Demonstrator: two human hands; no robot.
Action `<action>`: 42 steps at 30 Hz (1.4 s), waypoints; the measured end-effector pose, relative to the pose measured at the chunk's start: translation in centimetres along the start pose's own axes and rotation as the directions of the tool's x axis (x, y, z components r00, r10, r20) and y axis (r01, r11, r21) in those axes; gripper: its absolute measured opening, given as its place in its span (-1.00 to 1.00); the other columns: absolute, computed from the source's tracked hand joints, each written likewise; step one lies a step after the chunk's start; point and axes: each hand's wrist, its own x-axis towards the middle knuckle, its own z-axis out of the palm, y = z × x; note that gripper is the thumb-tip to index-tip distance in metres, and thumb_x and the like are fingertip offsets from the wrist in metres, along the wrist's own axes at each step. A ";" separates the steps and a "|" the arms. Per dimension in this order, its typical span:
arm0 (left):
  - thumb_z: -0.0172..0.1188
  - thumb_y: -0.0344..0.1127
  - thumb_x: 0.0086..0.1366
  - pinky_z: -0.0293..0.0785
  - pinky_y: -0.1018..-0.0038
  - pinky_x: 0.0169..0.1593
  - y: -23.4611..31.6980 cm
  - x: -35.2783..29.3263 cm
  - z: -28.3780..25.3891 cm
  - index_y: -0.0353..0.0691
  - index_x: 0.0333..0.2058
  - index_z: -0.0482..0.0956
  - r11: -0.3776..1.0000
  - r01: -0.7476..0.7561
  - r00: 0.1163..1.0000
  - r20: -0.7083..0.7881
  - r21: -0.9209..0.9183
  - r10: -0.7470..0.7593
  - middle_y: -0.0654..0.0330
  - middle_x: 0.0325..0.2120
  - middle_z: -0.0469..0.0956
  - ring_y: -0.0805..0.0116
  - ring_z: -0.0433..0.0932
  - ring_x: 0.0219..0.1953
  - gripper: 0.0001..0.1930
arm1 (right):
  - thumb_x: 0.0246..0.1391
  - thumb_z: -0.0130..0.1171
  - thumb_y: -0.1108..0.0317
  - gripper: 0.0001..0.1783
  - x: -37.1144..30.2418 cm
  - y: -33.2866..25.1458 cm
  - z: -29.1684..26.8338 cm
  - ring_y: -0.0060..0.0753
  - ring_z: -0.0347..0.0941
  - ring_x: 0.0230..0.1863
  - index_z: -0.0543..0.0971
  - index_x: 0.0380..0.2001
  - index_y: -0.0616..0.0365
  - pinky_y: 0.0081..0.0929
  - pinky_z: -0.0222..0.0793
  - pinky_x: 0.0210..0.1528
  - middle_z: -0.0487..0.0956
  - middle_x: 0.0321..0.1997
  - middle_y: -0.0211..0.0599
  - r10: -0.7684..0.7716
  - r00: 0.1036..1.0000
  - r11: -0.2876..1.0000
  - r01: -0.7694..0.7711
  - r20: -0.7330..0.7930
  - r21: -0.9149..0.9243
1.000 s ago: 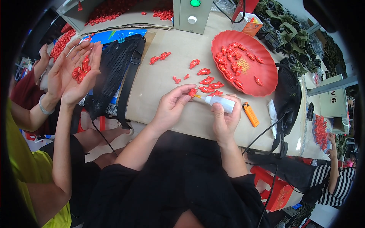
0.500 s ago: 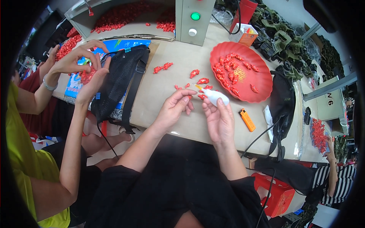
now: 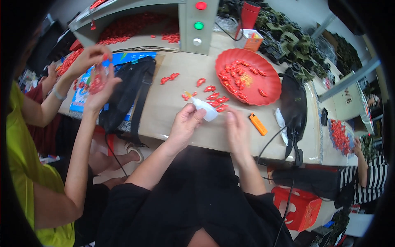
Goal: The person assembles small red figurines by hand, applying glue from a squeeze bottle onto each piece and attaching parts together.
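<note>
Between the thumb and fingers of my left hand (image 3: 186, 123) is a small white squeeze bottle (image 3: 206, 110), tilted, its narrow yellowish tip pointing up and left. My right hand (image 3: 238, 133) is just right of the bottle and apart from it, smeared by motion, so its fingers cannot be made out. Several small glossy red figures (image 3: 210, 88) lie loose on the table beyond the bottle. More red figures are gathered in a red scalloped plate (image 3: 270, 88) behind my right hand. An orange lighter (image 3: 258, 124) lies right of that hand.
A black bag (image 3: 131, 88) sits at left, beside a co-worker's hands (image 3: 96, 76) holding red pieces. Another black bag (image 3: 295, 107) with a cable lies at right. Behind stand a grey post with buttons (image 3: 198, 26), a small box (image 3: 251, 40) and a heap of green items (image 3: 288, 41).
The white bottle has passed from my right hand to my left. My right hand has let go and moves in a blur. The view has shifted slightly.
</note>
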 end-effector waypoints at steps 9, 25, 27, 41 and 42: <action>0.07 -0.29 0.15 0.31 0.60 -0.16 -1.0 -8.3 -0.9 -0.36 -0.25 0.41 0.965 -0.019 0.919 0.384 0.263 -0.086 0.24 -0.25 0.27 0.54 0.32 -0.20 -0.73 | -0.12 0.07 0.43 -0.64 -2.0 3.8 -6.5 -0.04 0.28 -0.13 0.33 -0.20 0.33 -0.29 0.20 -0.11 0.38 -0.19 -0.01 -0.262 0.965 0.485 0.113 -0.021 -0.867; 0.14 -0.23 0.07 0.30 0.54 -0.22 -11.0 -11.1 -7.5 -0.29 -0.26 0.46 0.607 0.105 0.974 0.042 0.788 -0.223 0.15 -0.38 0.32 0.34 0.36 -0.28 -0.70 | 0.01 0.02 0.38 -0.74 -10.9 6.2 0.9 -0.60 0.37 -0.38 0.27 -0.21 0.15 -0.70 0.28 -0.39 0.39 -0.46 -0.41 0.198 0.653 0.794 -0.544 0.731 0.271; 0.15 -0.21 0.06 0.31 0.53 -0.24 -12.0 -10.8 -8.2 -0.31 -0.28 0.47 0.584 0.095 0.981 0.023 0.806 -0.192 0.14 -0.40 0.33 0.36 0.37 -0.31 -0.68 | 0.04 0.00 0.30 -0.71 -10.6 8.6 2.1 -0.66 0.32 -0.46 0.24 -0.18 0.11 -0.74 0.22 -0.45 0.37 -0.50 -0.47 0.220 0.668 0.818 -0.524 0.711 0.239; 0.12 -0.23 0.09 0.34 0.59 -0.26 -16.8 -11.2 -10.9 -0.35 -0.31 0.48 0.702 0.226 0.967 -0.071 0.676 -0.243 0.17 -0.36 0.31 0.44 0.39 -0.35 -0.71 | 0.02 -0.26 -0.14 -0.39 -5.2 17.2 10.3 -0.31 0.42 -0.40 0.50 -0.41 0.25 -0.51 0.24 -0.37 0.47 -0.50 -0.12 0.066 0.839 0.925 0.151 0.540 -0.348; 0.12 -0.23 0.09 0.35 0.60 -0.28 -16.8 -11.4 -10.9 -0.35 -0.31 0.48 0.694 0.225 0.968 -0.076 0.684 -0.238 0.17 -0.35 0.30 0.44 0.39 -0.36 -0.71 | 0.00 -0.24 -0.17 -0.38 -5.3 14.2 9.7 -0.22 0.42 -0.35 0.51 -0.40 0.22 -0.46 0.25 -0.31 0.49 -0.44 -0.11 0.242 0.825 0.926 -0.038 0.511 -0.376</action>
